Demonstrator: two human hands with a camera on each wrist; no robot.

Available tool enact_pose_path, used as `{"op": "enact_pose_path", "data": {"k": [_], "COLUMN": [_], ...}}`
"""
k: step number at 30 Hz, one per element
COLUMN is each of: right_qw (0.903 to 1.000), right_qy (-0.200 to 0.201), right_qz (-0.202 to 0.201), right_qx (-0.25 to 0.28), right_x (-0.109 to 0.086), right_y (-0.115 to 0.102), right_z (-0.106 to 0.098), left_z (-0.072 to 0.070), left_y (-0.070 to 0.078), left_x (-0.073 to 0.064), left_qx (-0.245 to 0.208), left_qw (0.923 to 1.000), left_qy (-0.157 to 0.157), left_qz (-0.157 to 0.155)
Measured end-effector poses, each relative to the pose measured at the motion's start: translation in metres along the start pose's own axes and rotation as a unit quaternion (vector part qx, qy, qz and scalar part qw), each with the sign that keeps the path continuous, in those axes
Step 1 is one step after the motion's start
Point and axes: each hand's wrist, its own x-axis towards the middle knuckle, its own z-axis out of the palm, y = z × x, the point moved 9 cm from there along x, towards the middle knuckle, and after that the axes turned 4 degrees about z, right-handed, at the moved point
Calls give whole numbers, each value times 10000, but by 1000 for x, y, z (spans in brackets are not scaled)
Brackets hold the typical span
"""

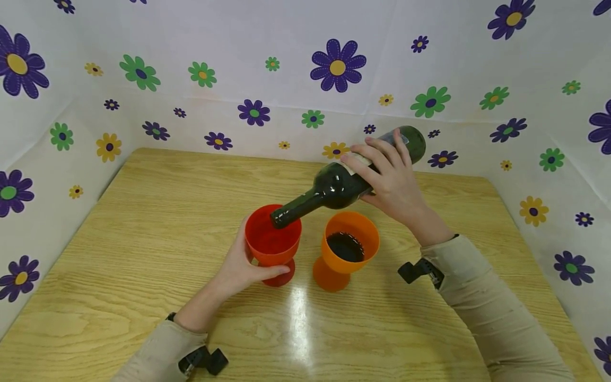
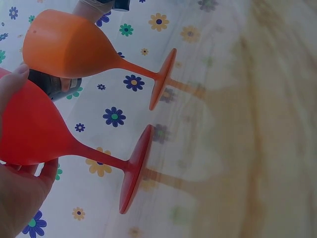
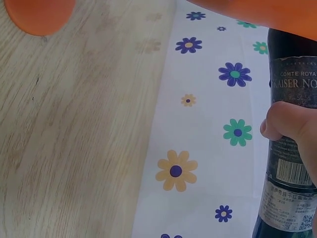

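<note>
Tilting the bottle (image 1: 336, 188), upper right of centre, with fingers of the right hand (image 1: 393, 183) wrapped round it; holding the red cup (image 1: 274, 255), mid-frame, with left hand (image 1: 238, 265) fingers curled round its bowl. Possibly risking splashes by overtipping, or toppling the orange cup (image 1: 342, 265) by dipping the bottle.

Wood-grain table (image 1: 167, 212), glare streak (image 1: 299, 323) on near side. White sheeting (image 1: 286, 32), purple/green/yellow flowers (image 1: 337, 68), along far, left, right edges.

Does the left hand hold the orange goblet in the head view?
No, the left hand holds the red goblet, while the orange goblet stands apart from both hands.
</note>
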Motion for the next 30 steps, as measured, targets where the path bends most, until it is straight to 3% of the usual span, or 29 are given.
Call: {"op": "enact_pose_path", "data": {"k": [30], "right_qw": [10000], "right_qy": [42], "right_qz": [-60], "right_qx": [-41], "right_x": [4], "right_y": [-2], "right_z": [-2], "left_z": [-2], "left_y": [0], "left_x": [1], "left_qx": [64], "left_qw": [10000], "left_qy": [-15], "left_qz": [54]}}
